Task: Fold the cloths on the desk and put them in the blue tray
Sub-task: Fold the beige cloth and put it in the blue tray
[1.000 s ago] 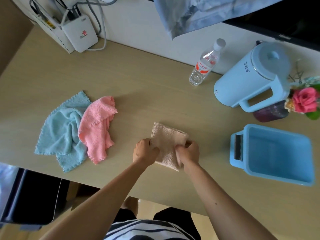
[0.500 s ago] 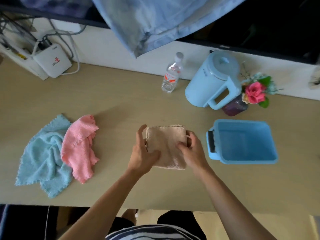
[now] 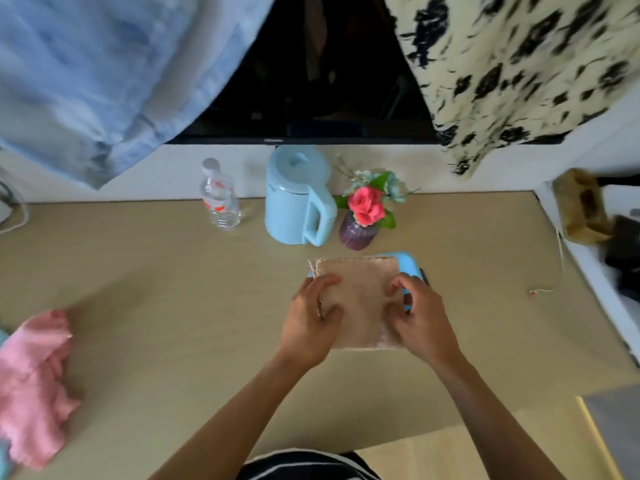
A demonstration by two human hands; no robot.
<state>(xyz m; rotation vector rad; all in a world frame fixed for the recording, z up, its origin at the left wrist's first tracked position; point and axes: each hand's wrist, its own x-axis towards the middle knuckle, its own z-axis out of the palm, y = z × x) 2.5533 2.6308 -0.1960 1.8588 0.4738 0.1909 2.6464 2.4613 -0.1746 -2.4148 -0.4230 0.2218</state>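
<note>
A folded beige cloth [image 3: 360, 299] is held flat between both hands, over the blue tray [image 3: 408, 265], which it almost wholly hides; only the tray's far right rim shows. My left hand [image 3: 311, 320] grips the cloth's left edge and my right hand [image 3: 422, 317] grips its right edge. A crumpled pink cloth [image 3: 34, 382] lies on the desk at the far left. A sliver of a light blue cloth [image 3: 2, 455] shows at the left frame edge beside it.
Along the wall behind the tray stand a water bottle [image 3: 219, 199], a light blue kettle [image 3: 298, 199] and a purple vase with flowers [image 3: 362, 216]. Hanging garments and a dark screen fill the top. A white shelf [image 3: 595, 265] borders the desk's right end.
Both hands lifted the folded beige cloth and carried it right, from the desk's middle to above the blue tray. The view swung right, so the other cloths slid to the left edge.
</note>
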